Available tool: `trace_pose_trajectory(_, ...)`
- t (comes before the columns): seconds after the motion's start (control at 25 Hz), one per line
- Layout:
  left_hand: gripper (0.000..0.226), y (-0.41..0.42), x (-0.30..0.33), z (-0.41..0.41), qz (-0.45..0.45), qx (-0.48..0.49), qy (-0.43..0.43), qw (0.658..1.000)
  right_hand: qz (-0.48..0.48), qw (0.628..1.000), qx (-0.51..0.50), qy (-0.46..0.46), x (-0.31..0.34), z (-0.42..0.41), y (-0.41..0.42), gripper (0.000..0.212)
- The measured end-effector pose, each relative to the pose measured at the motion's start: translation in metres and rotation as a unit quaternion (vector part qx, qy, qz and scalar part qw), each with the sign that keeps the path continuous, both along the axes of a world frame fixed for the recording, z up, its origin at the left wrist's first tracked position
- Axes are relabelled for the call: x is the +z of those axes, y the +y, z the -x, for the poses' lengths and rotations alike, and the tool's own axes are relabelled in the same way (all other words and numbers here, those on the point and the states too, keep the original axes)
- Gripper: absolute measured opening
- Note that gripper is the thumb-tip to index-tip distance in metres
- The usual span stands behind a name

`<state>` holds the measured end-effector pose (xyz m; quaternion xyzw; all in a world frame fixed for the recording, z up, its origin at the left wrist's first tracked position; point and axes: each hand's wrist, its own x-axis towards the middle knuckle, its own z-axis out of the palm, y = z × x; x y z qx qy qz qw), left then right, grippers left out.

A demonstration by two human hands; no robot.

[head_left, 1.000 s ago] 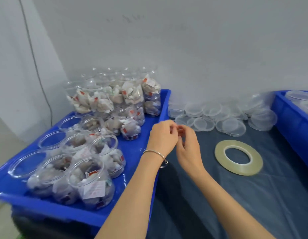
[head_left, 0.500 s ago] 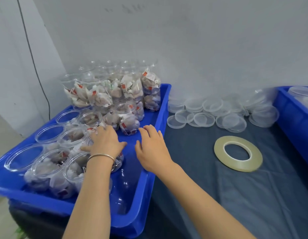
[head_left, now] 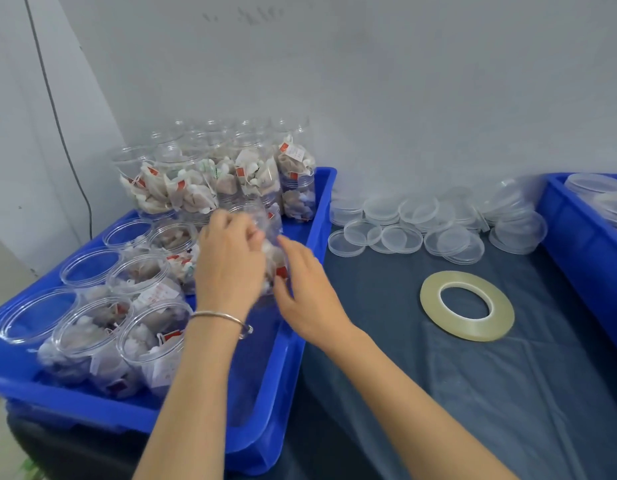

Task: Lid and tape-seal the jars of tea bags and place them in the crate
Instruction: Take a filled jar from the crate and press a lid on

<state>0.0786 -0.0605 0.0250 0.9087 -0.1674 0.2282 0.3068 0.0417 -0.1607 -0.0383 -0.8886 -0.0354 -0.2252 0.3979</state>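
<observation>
Item: clear jar (head_left: 270, 251) of tea bags, held between my left hand (head_left: 227, 261) and right hand (head_left: 305, 289). Judged light, thin-walled, slippery; best gripped round the sides.

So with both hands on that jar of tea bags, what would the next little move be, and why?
Probably lifting the jar out of the blue tray and across to the dark table cover. The left hand and right hand grip it between them, its mouth shows no lid, and the loose clear lids and tape roll lie there to the right.
</observation>
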Motion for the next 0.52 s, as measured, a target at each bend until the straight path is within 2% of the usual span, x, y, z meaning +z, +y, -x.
trace_pose_trajectory(0.08, 0.005, -0.023, 0.005, 0.024, 0.006, -0.047, -0.117, 0.992, -0.094, 0.993, -0.062, -0.047, -0.002, 0.007, -0.031, 0.054)
trace_pose_trajectory(0.16, 0.007, -0.041, 0.003, 0.043, 0.061, -0.092, -0.174, 0.979, -0.102, 0.980, -0.166, -0.047, -0.011, 0.015, -0.079, 0.056)
trace_pose_trajectory(0.24, 0.009, -0.060, -0.009, 0.061, 0.125, -0.152, -0.162, 0.967, -0.042, 0.966, -0.254, 0.022, -0.026, 0.026, -0.131, 0.058)
trace_pose_trajectory(0.32, 0.008, -0.083, -0.032, 0.081, 0.128, -0.218, -0.113, 0.961, 0.016, 0.945, -0.306, 0.113, -0.045, 0.037, -0.173, 0.062)
trace_pose_trajectory(0.44, 0.010, -0.113, -0.079, 0.106, 0.087, -0.293, -0.057, 0.951, 0.100, 0.915, -0.311, 0.235, -0.070, 0.050, -0.208, 0.072)
trace_pose_trajectory(0.52, 0.020, -0.122, -0.102, 0.109, 0.080, -0.314, -0.059, 0.944, 0.140, 0.906, -0.282, 0.284, -0.080, 0.048, -0.219, 0.075)
